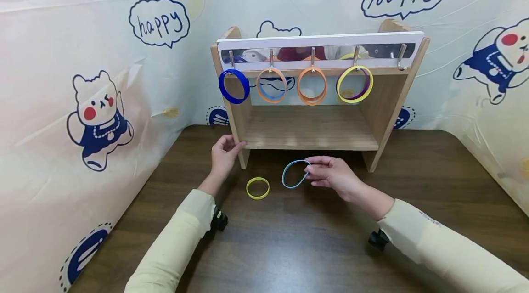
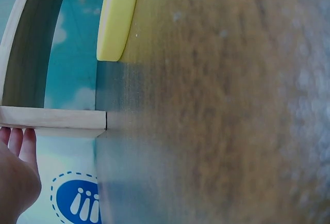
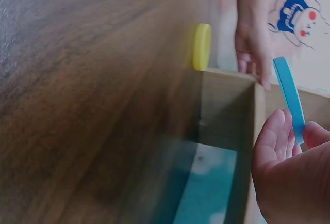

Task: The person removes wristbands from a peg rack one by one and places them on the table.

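In the head view my right hand pinches a light blue silicone wristband between thumb and fingers, just above the table in front of the wooden rack. The right wrist view shows the same wristband edge-on, standing up from the fingertips. My left hand holds the lower front of the rack's left side panel; in the left wrist view its fingertips press the panel's outer face. A yellow wristband lies flat on the table between the hands.
Hooks line the rack's white front rail. From them hang a dark blue wristband, orange ones with a light blue one, and a yellow one with a purple one. A bare metal hook is at right. Printed cloth surrounds the table.
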The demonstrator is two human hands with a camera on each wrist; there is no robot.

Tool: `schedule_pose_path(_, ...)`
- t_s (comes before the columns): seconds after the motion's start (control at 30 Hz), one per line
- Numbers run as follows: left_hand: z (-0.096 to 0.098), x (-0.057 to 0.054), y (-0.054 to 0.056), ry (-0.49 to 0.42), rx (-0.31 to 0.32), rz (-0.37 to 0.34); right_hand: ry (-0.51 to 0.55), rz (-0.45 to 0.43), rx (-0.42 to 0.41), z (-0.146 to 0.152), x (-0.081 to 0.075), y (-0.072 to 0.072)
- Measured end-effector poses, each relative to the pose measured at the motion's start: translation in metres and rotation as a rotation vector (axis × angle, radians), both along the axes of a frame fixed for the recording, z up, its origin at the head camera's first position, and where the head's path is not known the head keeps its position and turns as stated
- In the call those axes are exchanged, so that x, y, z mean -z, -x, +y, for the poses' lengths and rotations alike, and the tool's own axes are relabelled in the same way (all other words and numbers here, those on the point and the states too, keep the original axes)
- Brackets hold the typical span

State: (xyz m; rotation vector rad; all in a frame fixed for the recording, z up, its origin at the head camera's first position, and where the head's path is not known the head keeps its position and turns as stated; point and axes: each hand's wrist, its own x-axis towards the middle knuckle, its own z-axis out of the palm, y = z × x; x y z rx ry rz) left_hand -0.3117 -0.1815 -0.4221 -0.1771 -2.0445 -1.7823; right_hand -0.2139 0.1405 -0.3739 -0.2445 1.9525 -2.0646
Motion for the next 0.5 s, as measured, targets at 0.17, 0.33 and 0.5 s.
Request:
schedule_pose_path(0.17, -0.001, 0.0, -0.001, 0.004, 0.0, -0.005, -0.05, -0.03, -0.015, -0.01, 0.011, 0.006)
schedule_pose_path(0.33, 0.0, -0.001, -0.001, -0.007, 0.006, -0.021, -0.093, -0.027, -0.036, -0.015, 0.021, 0.013)
schedule_pose_path(0.5, -0.002, -0.002, 0.0, -0.019, 0.031, -0.037, -0.109, -0.031, -0.049, -0.019, 0.031, 0.019)
